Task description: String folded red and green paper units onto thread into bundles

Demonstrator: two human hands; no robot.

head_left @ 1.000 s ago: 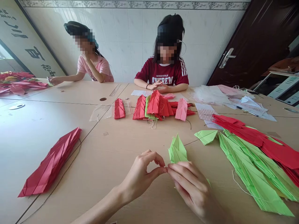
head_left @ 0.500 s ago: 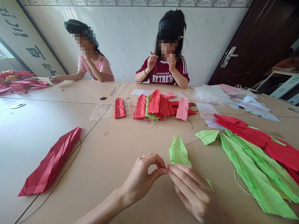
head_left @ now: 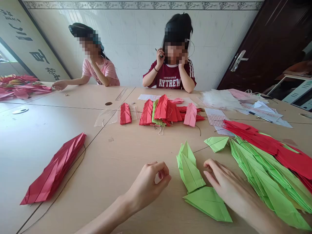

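White tiled wall (head_left: 136, 55) beside a dark door (head_left: 275, 42), probably wooden.

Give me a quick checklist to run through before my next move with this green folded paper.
Left hand: fingers loosely curled, nothing visible in it: ok.
Right hand: open, fingers spread, holding nothing: ok.
Green folded paper piece: lying on the table, neither hand visibly on it: ok.
Stack of green and red folded paper: apart from the piece, with the right hand between them: ok.
Creases on the piece sharp: cannot tell from this view.
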